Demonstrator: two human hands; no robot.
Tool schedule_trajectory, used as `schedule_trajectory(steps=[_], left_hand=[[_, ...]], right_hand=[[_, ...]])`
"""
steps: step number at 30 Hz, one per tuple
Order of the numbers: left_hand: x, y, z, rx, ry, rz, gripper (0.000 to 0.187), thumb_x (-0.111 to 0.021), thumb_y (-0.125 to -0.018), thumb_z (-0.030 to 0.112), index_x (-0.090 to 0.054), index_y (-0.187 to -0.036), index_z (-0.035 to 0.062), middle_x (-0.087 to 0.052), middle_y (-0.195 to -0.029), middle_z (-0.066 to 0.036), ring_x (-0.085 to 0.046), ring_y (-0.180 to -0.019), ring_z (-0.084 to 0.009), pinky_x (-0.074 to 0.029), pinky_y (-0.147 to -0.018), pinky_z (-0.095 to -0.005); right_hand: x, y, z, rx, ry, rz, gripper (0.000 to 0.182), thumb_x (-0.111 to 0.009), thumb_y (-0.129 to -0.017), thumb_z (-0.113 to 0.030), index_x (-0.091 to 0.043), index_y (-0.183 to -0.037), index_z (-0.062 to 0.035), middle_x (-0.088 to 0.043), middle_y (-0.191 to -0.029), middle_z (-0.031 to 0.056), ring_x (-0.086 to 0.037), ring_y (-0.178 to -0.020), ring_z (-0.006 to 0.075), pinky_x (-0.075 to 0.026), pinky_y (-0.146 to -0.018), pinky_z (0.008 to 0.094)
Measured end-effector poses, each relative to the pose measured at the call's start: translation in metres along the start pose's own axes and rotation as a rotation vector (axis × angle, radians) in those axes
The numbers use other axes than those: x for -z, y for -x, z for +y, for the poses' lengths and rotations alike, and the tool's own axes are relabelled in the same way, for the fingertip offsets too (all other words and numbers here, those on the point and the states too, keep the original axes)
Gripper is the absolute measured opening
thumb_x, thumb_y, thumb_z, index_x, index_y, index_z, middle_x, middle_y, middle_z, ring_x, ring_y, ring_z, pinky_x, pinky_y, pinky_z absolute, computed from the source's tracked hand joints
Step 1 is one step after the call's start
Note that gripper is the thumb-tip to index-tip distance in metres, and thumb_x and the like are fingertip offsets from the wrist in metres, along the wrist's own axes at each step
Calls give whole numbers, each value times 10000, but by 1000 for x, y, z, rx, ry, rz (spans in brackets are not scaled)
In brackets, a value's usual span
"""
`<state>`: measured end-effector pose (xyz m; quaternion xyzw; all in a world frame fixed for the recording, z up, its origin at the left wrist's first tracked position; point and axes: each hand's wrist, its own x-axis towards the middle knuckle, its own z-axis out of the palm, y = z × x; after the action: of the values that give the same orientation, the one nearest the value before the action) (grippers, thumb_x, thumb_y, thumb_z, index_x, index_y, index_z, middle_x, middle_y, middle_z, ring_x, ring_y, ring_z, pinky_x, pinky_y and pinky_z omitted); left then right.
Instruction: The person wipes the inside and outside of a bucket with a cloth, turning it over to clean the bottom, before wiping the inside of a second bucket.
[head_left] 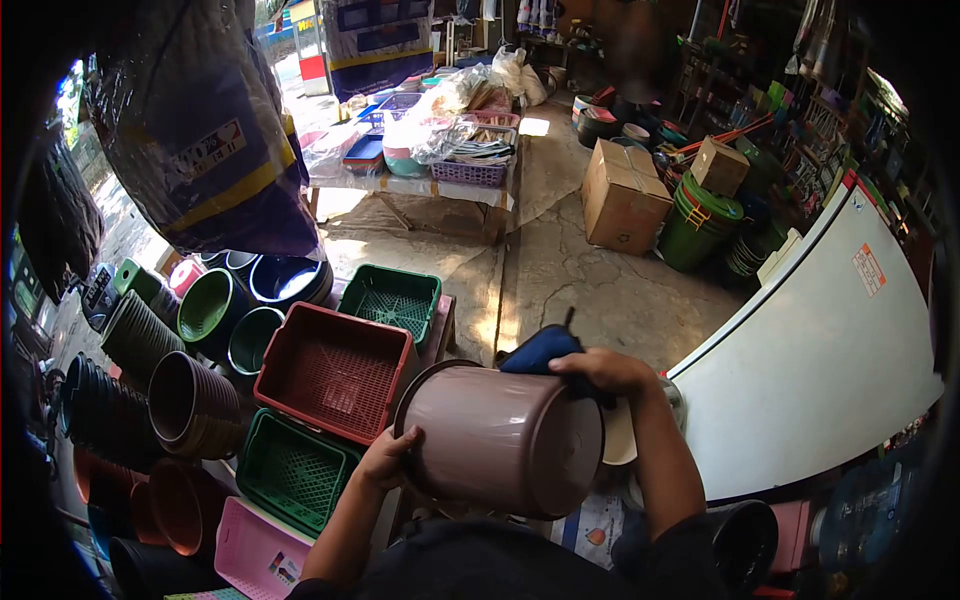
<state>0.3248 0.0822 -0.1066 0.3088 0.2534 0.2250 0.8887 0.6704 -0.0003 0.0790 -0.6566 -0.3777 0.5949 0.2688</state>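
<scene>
A brown plastic bucket lies on its side in front of me, its base turned to the right. My left hand grips it by the rim, thumb on the outer wall and the other fingers hidden. In my right hand is a dark blue cloth, which rests against the upper side of the bucket near its base. Just beyond the rim sit a red plastic basket and a green basket.
Stacked pots and basins crowd the left. A white fridge-like panel slants along the right. Further off stand a cardboard box, green bins and a table heaped with wares. Wrapped goods hang upper left.
</scene>
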Motion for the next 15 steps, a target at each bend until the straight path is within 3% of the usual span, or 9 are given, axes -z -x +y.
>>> schedule_trajectory(steps=[1,3,5,7,9,11,14,15], left_hand=[[-3,-1,2,-3,1,2,520,-674,-915,299,-507,-1283,-28,-609,-1201,-166,-613,-1088,-283,-521,-931,-420],[-8,-2,3,-54,-114,104,509,-667,-920,295,-507,-1276,-30,-613,-1189,-160,-622,-1071,-283,-536,-910,-430],[-12,-2,0,-82,-94,151,491,-654,-929,283,-504,-1276,-31,-614,-1181,-156,-627,-1061,-282,-543,-900,-435],[-14,-2,-2,-111,-77,196,473,-641,-938,270,-501,-1275,-31,-616,-1172,-152,-631,-1051,-282,-550,-890,-441],[-10,0,-7,-177,146,187,435,-613,-954,265,-511,-1279,-6,-630,-1169,-149,-657,-1010,-272,-561,-875,-439],[9,2,-14,-159,136,203,472,-540,-987,334,-484,-1326,11,-606,-1230,-166,-630,-1083,-311,-529,-932,-478],[22,8,-19,-62,377,93,538,-515,-993,371,-428,-1376,3,-554,-1300,-219,-585,-1156,-360,-495,-975,-522],[25,10,-21,-56,402,88,567,-503,-993,393,-410,-1392,1,-536,-1326,-221,-556,-1194,-370,-469,-999,-539]], right_hand=[[-14,2,-20,-128,356,-61,583,-573,-908,-418,-557,-1249,55,-647,-1165,207,-652,-1041,272,-503,-917,297],[-50,-4,-22,130,843,30,659,-575,-884,-422,-479,-1363,21,-501,-1397,211,-493,-1290,305,-378,-1081,373],[-90,-15,4,479,1295,98,712,-582,-857,-408,-420,-1430,-19,-350,-1534,137,-298,-1432,283,-214,-1168,454],[-127,-12,29,703,1485,284,673,-569,-838,-424,-473,-1409,-80,-366,-1531,88,-286,-1440,250,-137,-1173,506],[-142,-11,54,825,1594,397,695,-573,-821,-424,-459,-1427,-104,-366,-1535,68,-283,-1442,246,-113,-1179,500],[-148,-9,72,948,1700,507,718,-576,-804,-425,-445,-1445,-127,-365,-1539,48,-279,-1445,243,-88,-1185,494],[-141,4,91,997,1178,603,702,-537,-825,-372,-413,-1464,-109,-382,-1526,56,-290,-1439,253,-58,-1182,488],[-137,8,92,1004,1180,598,702,-537,-825,-372,-413,-1464,-109,-382,-1526,56,-290,-1439,253,-58,-1182,488]])
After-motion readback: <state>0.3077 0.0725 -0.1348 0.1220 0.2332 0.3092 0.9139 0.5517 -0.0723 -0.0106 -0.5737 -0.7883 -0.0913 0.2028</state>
